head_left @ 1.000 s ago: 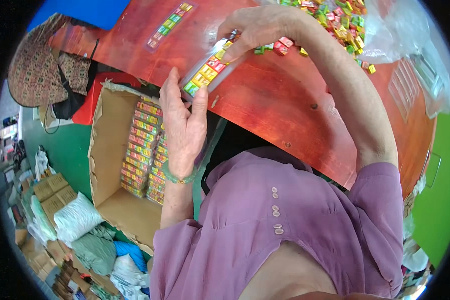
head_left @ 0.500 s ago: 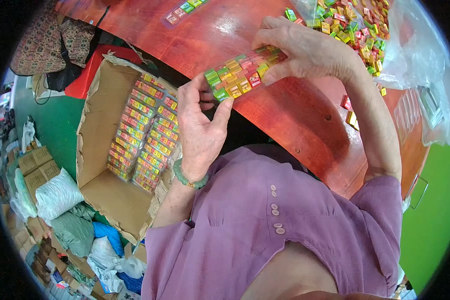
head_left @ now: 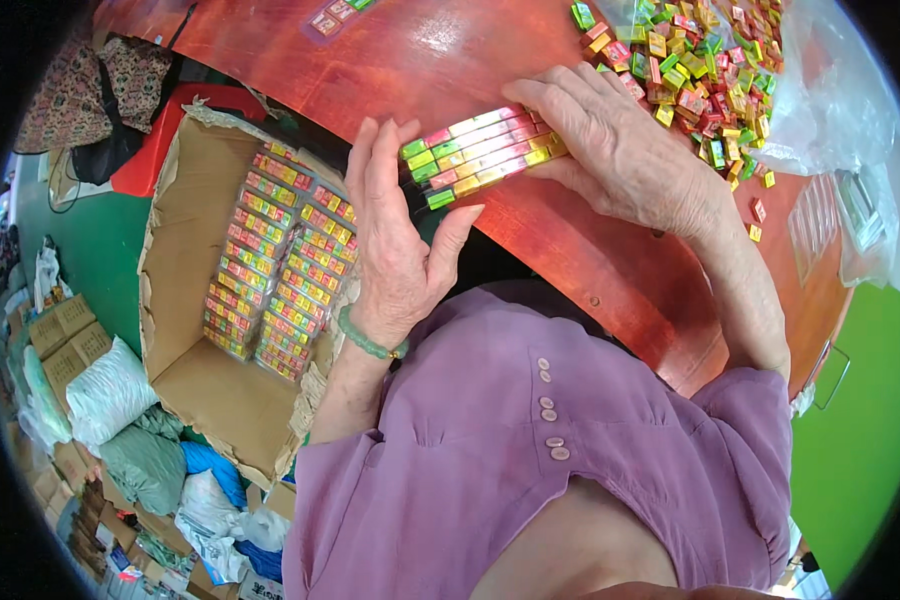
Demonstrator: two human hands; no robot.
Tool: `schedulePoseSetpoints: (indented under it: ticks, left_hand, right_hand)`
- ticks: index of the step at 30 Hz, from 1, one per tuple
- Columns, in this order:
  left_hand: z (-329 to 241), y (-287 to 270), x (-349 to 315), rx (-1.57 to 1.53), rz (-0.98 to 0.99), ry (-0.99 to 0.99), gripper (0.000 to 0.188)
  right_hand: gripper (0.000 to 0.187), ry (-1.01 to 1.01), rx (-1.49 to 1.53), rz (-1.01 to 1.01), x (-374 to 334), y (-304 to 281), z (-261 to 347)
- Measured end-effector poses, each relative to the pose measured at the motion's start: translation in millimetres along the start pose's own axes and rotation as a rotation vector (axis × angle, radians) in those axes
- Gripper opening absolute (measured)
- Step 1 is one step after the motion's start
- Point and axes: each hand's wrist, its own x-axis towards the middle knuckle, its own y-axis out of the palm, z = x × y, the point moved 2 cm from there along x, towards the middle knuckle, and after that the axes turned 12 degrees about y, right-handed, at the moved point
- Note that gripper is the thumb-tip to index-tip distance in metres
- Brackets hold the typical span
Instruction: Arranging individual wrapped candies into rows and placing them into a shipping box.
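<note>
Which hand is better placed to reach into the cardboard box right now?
Probably the left hand: it is closer to the cardboard box and looks open, while the right hand grips the right end of the stack of colourful strips, farther from the box.

Between left hand (head_left: 402,250) and right hand (head_left: 625,155), stack (head_left: 475,158); at left, packs (head_left: 242,252) in box (head_left: 182,235); on counter (head_left: 600,265), blocks (head_left: 698,92) beside bag (head_left: 832,95).

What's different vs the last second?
The stack of candy-coloured strips was swung from steeply slanted to nearer crosswise and tipped, so its layered edges show. The left hand has spread, thumb off the stack; whether its fingers touch is unclear. Unchanged: right hand grips the far end; carton of packed strips and loose pile remain.
</note>
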Motion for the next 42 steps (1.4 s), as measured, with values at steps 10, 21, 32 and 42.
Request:
schedulePoseSetpoints:
  ticks: [10,21,32,42]
  left_hand:
    - [13,25,-9,-0.032,-0.170,0.035,0.067]
    - [2,14,-13,-0.116,-0.131,-0.053,0.069]
    - [-30,-56,-68,-1.035,-0.056,-0.578,0.057]
    - [-25,-73,-139,-1.140,-0.041,-0.867,0.052]
  right_hand:
    - [0.061,-0.068,-0.041,-0.064,-4,4,2]
    - [0.058,-0.072,0.050,0.069,-3,-16,7]
    - [0.064,0.581,0.881,0.573,-39,-3,79]
    - [0.064,0.609,1.113,0.418,-65,68,130]
